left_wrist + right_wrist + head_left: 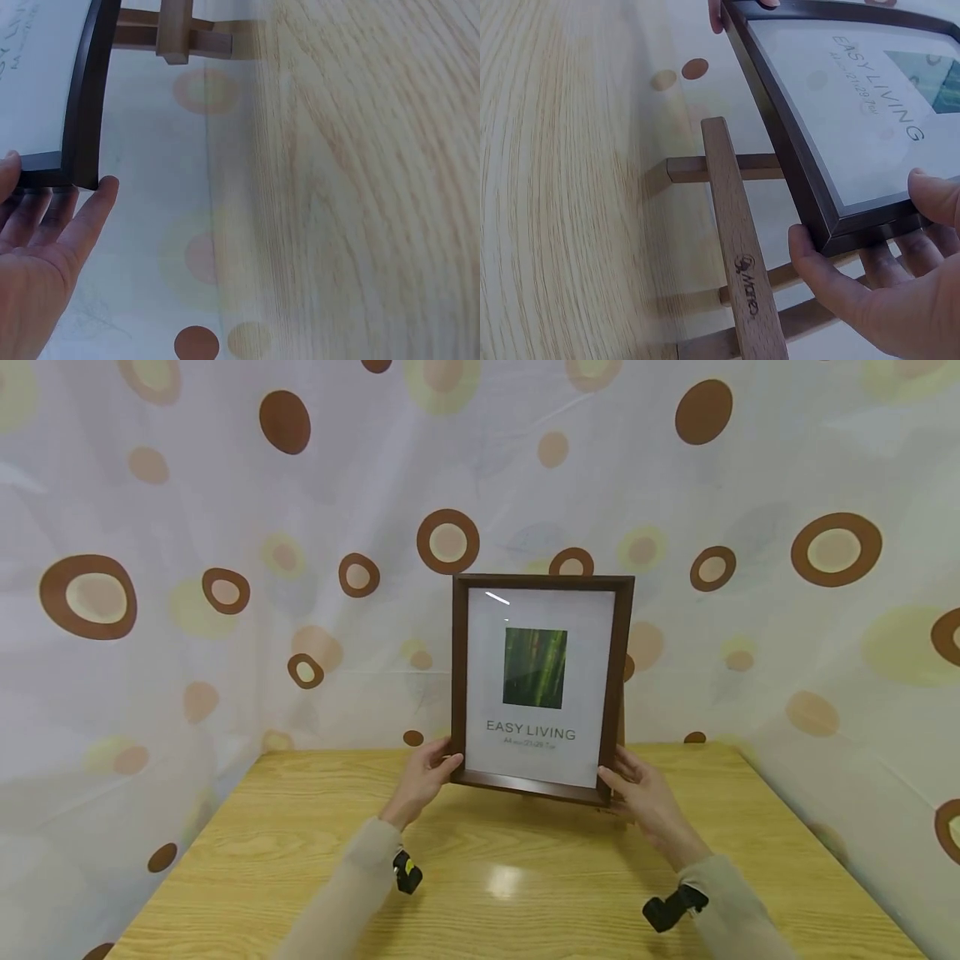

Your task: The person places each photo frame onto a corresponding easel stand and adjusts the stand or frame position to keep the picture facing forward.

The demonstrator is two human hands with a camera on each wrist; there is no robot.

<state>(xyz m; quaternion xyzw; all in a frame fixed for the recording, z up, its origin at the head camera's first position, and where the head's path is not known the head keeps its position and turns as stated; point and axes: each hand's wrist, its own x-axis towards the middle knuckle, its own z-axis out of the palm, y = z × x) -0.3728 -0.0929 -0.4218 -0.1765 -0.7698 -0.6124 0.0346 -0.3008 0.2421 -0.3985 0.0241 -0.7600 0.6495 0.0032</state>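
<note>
A dark brown picture frame (pixel 459 677) stands upright between my hands, slightly tilted, with a white sheet reading "EASY LIVING" and a green bamboo picture inside. My left hand (pixel 422 779) grips its lower left corner, thumb on the front and fingers round the side and back. At the lower right corner my right hand (pixel 651 800) holds it the same way, thumb on the front edge and fingers behind. Behind the frame is a wooden easel (pixel 739 247), mostly hidden in the head view; the right wrist view shows its legs and crossbars, with the frame's bottom edge apart from the front bar.
A wood-grain table (pixel 300 860) spreads under the hands. Behind it and along both sides hangs a white curtain (pixel 360 468) with brown, peach and yellow spots. Black wrist cameras (pixel 675 907) are strapped over the light sleeves.
</note>
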